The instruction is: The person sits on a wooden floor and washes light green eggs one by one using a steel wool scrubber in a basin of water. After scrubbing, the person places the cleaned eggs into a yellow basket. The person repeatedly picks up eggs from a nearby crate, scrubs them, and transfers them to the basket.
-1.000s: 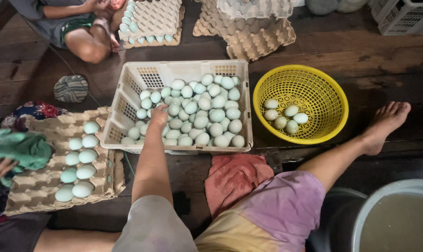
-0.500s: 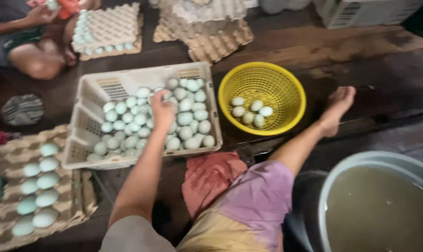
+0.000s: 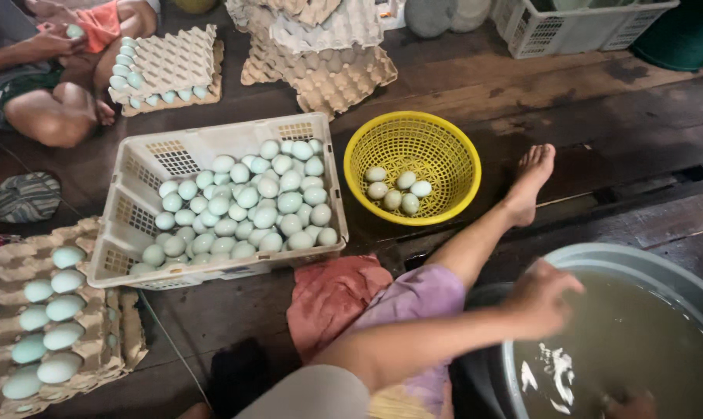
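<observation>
Sitting at the middle of the wooden floor is a white plastic crate (image 3: 146, 167), filled with pale blue-green eggs (image 3: 247, 206). Just right of the crate, a yellow mesh basket (image 3: 444, 155) is holding five more eggs at its bottom. Left of the crate, a cardboard egg tray (image 3: 95, 326) is carrying two rows of the same eggs. Beyond the crate, another person is sitting by a second tray with eggs along its edge. Well to the right of the crate and nearer the camera, a grey tub (image 3: 599, 260) is holding murky water (image 3: 646, 334). The person's right hand (image 3: 541, 299) is reaching over the tub's rim, just above the water, fingers curling loosely; blur is hiding whether it is holding anything. The left hand is staying out of sight.
</observation>
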